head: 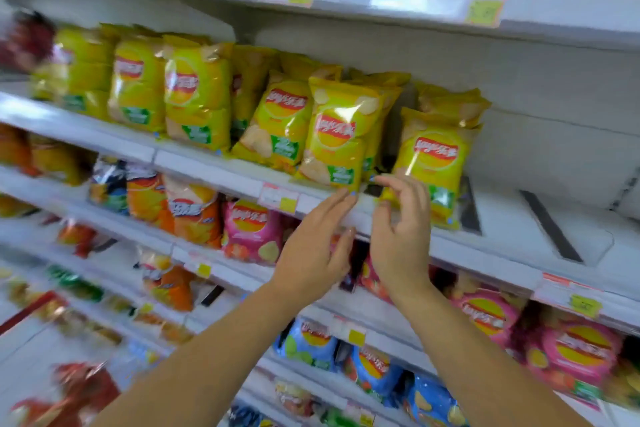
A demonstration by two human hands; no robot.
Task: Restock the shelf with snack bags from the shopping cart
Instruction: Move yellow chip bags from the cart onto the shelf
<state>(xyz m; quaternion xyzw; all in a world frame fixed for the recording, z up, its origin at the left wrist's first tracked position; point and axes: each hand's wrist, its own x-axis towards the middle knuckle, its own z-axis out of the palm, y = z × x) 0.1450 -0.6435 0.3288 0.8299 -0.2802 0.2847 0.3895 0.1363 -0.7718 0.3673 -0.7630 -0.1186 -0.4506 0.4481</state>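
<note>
Standing on shelf: at least six yellow Lay's bags | left hand: fingers straight, together, tips at shelf edge | right hand: fingers loosely curled at rightmost bag corner, grip unclear

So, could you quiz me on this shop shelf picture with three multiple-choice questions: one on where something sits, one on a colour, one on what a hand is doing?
1. Where are the pink bags relative to the yellow bags?
A. One shelf above
B. One shelf below
C. On the same shelf

2. What colour is the bag nearest the right hand?
A. Yellow
B. Blue
C. Red

3. How is the left hand?
A. Clenched in a fist
B. Wrapped round a bag
C. Fingers straight, holding nothing

Answers:
1 B: the pink bags stand on the shelf under the yellow row.
2 A: the end yellow bag is just behind its fingers.
3 C: its fingers stretch toward the shelf edge with nothing in them.
</note>
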